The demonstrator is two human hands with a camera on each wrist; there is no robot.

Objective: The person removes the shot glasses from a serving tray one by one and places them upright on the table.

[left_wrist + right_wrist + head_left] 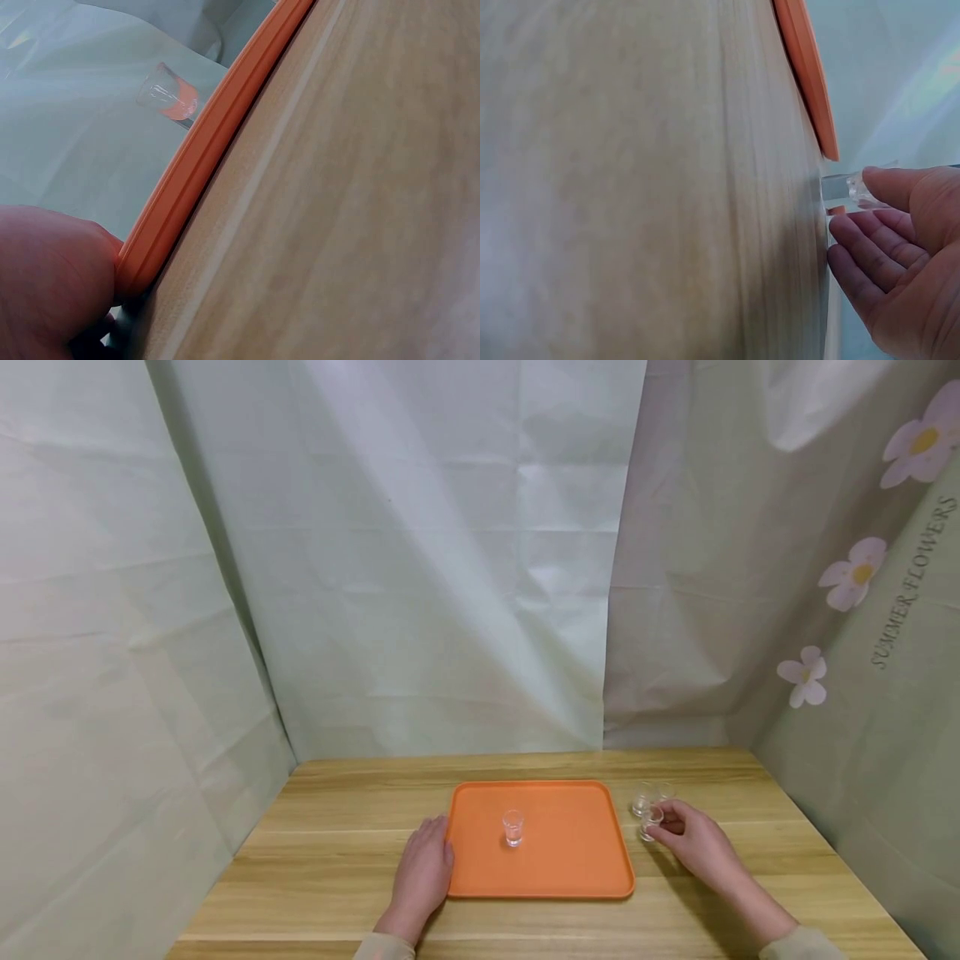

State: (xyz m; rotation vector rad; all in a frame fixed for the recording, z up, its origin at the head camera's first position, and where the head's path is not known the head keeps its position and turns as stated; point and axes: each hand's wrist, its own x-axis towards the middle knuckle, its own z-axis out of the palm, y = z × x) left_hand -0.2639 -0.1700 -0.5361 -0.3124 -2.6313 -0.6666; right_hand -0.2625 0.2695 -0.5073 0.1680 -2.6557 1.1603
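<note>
An orange tray (570,868) lies on the wooden table, and a small clear glass (513,828) stands upright on it, left of its middle. My left hand (422,870) rests against the tray's left edge; the left wrist view shows the hand (56,274) at the tray's rim (202,157). To the right of the tray, my right hand (701,847) pinches another small clear glass (650,825) between thumb and fingers. Just behind it stand more clear glasses (642,799). In the right wrist view, the right hand (907,255) partly hides the glass (859,189).
Pale fabric (420,568) hangs behind the table (330,860) and along both sides, with printed flowers (851,574) on the right. The tray's raised rim (808,75) runs just left of the right hand's glass.
</note>
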